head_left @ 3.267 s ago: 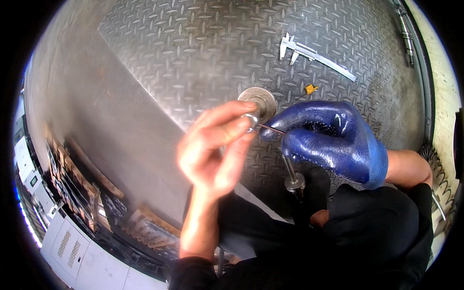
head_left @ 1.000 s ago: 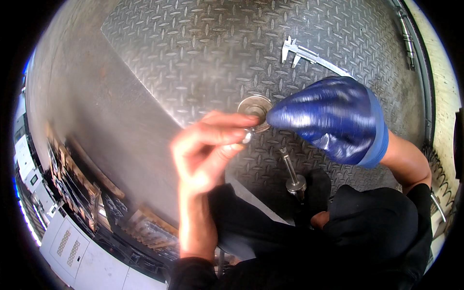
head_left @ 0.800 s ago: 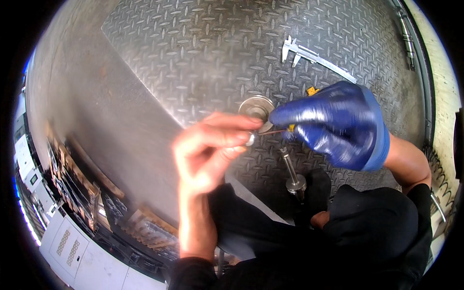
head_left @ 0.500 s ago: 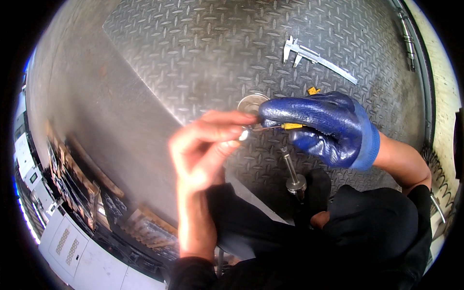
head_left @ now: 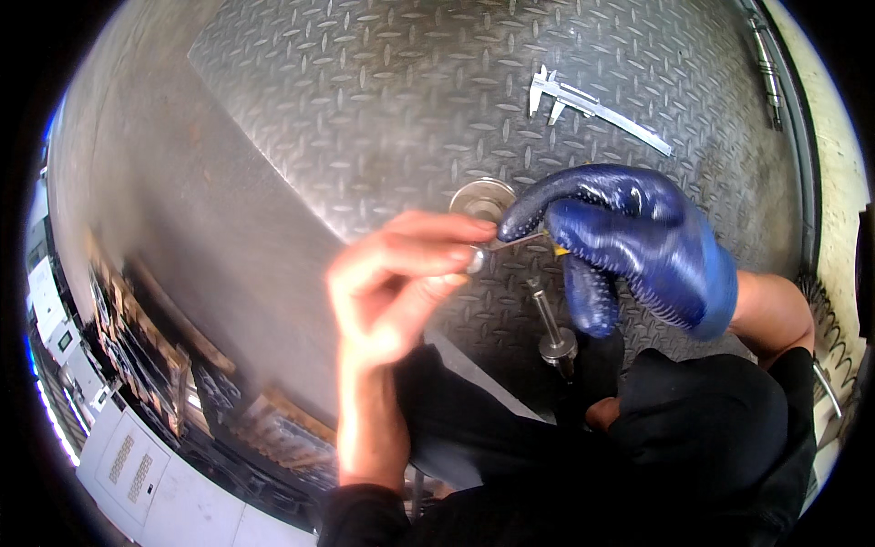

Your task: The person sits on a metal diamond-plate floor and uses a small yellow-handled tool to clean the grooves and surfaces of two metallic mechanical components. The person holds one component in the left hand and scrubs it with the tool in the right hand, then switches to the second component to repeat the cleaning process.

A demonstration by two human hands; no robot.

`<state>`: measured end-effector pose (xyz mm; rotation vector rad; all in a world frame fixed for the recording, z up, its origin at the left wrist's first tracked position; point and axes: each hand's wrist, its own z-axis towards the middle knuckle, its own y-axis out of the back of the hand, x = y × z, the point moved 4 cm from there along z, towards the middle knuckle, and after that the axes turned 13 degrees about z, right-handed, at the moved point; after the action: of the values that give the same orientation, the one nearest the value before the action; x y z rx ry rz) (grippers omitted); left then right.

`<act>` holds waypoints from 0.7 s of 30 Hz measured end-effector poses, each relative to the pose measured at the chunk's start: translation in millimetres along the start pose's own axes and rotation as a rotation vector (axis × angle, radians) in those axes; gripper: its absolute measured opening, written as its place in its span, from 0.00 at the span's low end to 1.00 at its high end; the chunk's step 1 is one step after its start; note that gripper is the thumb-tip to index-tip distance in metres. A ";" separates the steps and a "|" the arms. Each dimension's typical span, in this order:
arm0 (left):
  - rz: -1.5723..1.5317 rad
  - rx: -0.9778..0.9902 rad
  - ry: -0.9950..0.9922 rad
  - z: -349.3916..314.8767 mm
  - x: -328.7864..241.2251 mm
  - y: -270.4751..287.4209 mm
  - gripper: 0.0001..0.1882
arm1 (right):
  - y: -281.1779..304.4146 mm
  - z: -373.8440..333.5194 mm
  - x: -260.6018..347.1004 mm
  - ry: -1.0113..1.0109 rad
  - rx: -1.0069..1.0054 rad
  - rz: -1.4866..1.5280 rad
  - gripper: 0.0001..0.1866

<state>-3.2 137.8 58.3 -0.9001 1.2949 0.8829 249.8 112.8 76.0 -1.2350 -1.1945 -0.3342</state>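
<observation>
We see a caliper [head_left: 594,108] lying at a slant on the patterned metal floor plate [head_left: 337,109] — its jaws toward the left. Near the right edge we spot a slim metal rod [head_left: 767,71] and, lower down, a dark coiled cord [head_left: 806,288]. Wooden pallets [head_left: 171,372] and a white cabinet [head_left: 196,497] — we see both at lower left.

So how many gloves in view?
1: the blue glove, on the right hand, gripping a thin yellow-handled tool. The left hand is bare, pinching a small metal part.
</observation>
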 end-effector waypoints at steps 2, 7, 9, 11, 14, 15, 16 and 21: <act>0.011 -0.001 -0.009 -1.2 0.7 4.3 0.07 | -10.1 19.8 10.6 -0.058 0.009 -0.133 0.25; 0.057 0.036 -0.033 -1.5 0.4 10.5 0.07 | -6.3 27.0 5.3 0.229 0.193 -0.637 0.23; 0.057 0.051 -0.036 -2.2 -0.1 10.6 0.07 | -4.1 24.8 8.9 0.107 0.209 -0.542 0.24; 0.055 0.048 -0.041 -1.6 -1.1 7.7 0.06 | -1.2 18.9 12.2 -0.062 0.144 -0.297 0.26; 0.064 0.045 -0.052 -0.3 -3.0 1.8 0.06 | 12.3 2.4 -3.9 -0.209 -0.018 0.082 0.27; 0.076 0.070 -0.055 -0.9 -2.5 3.6 0.06 | 11.2 -0.6 -4.8 -0.258 -0.094 0.202 0.27; 0.088 0.095 -0.057 -1.2 -1.9 4.8 0.07 | 9.4 -4.1 -5.2 -0.298 -0.178 0.321 0.27; 0.068 0.038 -0.023 -2.2 0.4 10.8 0.08 | -5.8 25.2 6.7 0.305 0.015 -0.592 0.24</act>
<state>-13.9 140.1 57.2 -0.8183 1.3249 0.9155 235.2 134.5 81.3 -0.7576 -1.2688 -0.9147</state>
